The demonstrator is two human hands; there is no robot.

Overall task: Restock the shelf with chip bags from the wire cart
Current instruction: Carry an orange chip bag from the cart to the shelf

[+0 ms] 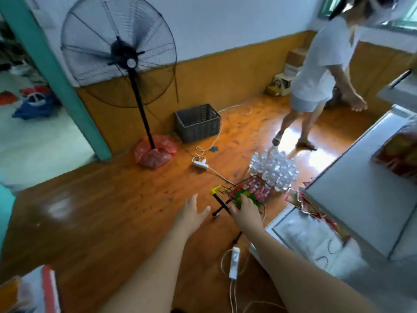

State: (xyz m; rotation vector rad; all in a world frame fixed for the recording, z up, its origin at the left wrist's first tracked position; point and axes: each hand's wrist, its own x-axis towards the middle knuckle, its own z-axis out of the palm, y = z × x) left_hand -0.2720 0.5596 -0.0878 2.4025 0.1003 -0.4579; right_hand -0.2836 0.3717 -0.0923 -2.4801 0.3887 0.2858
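Observation:
A small wire cart [226, 190] with a yellow handle corner stands on the wooden floor, filled with red and green chip bags [259, 188]. My right hand [246, 207] reaches into the cart, its fingers over a green bag; whether it grips the bag I cannot tell. To the left of the cart my left hand [191, 211] hovers open, holding nothing. The white shelf [352, 195] stands at the right, with red chip bags [309, 203] on its lower level and one [401, 154] on the top.
A pack of water bottles [274, 168] sits just behind the cart. Power strips and cables [200, 163] lie on the floor. A standing fan [126, 64], a grey crate [198, 122] and a red plastic bag [155, 152] are further back. Another person [316, 77] stands at the right.

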